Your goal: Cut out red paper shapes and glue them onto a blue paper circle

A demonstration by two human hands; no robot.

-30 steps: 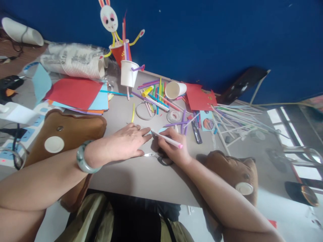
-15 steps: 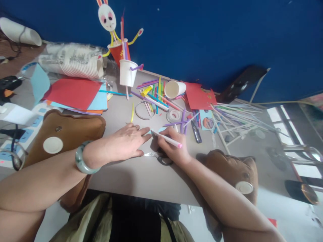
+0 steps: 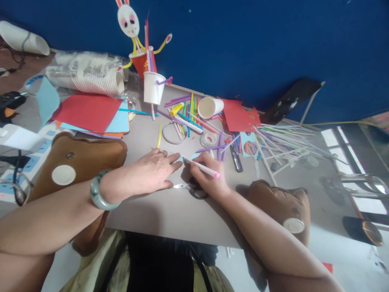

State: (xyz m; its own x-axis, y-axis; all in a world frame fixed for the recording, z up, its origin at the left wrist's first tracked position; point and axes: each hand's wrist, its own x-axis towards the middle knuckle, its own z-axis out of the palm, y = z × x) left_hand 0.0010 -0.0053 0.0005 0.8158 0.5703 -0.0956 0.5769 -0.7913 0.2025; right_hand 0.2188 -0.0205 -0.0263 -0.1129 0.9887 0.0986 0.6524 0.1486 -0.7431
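Note:
My right hand (image 3: 209, 176) is closed around a white pen with a pink end (image 3: 205, 169), its tip pointing left at a small light-blue piece of paper (image 3: 181, 159). My left hand (image 3: 152, 170) lies flat on the table with its fingers spread, the fingertips at the edge of that piece. Silver scissors with dark handles (image 3: 199, 194) lie just below, between the hands and partly under my right one. Another bit of light-blue paper (image 3: 194, 155) shows above my right fingers.
Behind the hands lie coloured markers (image 3: 190, 115), a tape roll (image 3: 209, 140), a cutter (image 3: 236, 158) and a paper cup (image 3: 210, 107). A rabbit figure (image 3: 129, 22) stands at the back. Coloured paper (image 3: 86, 112) is left, straws (image 3: 282, 142) right. Brown cushions (image 3: 91, 156) lie under the forearms.
The pen tip has shifted very slightly to the right. My left hand has stayed in place.

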